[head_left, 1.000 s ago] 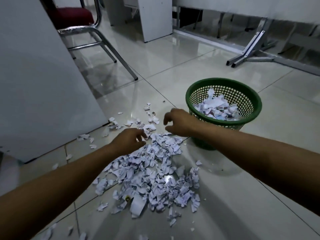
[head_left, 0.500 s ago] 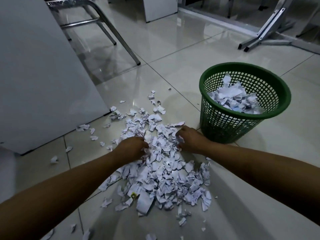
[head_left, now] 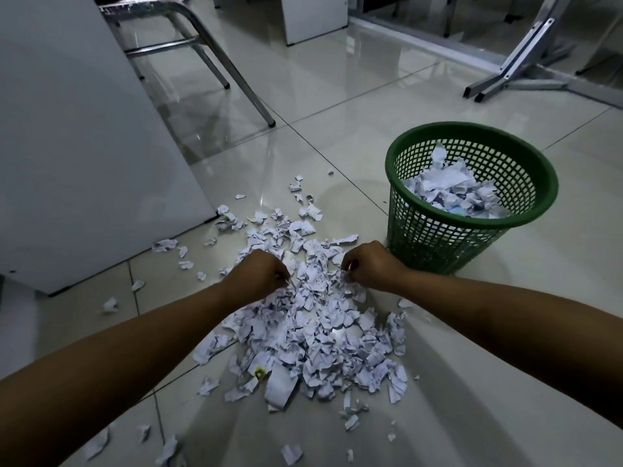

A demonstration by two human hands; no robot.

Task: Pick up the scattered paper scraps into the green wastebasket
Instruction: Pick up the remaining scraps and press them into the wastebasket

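A: Where are the hands?

B: Both are down on the far part of the heap of paper scraps (head_left: 313, 318), which is spread over the tiled floor (head_left: 354, 109) in the near middle of the scene. The left hand (head_left: 258, 276) sits on the left side of the heap, knuckles up, its fingers curled in toward the paper. The right hand (head_left: 369, 266) is just right of it, a small gap of scraps between the two.

A: Are they gripping anything?

B: The fingers of both curl down into the scraps, and bits of white paper show at the fingertips. It looks as if each hand is bunched on a pinch of paper, though the fingers are turned away from the camera, so how much each one holds I cannot tell.

A: And the wastebasket?

B: The green wastebasket (head_left: 536, 170) stands upright on the floor to the right, a little farther off than the hands. The right hand is just beside its near-left base. Its mesh wall shows plenty of white scraps already inside, piled well up toward the rim.

A: How far do the scraps spread?

B: The thick of the heap runs from the hands toward the viewer. Loose strays lie farther out on the left and by the near edge, and a thin trail reaches away from the heap.

A: Anything else around?

B: A white panel (head_left: 84, 146) stands at the left, with a metal chair frame (head_left: 202, 52) behind it, and a metal stand (head_left: 519, 69) at the far right.
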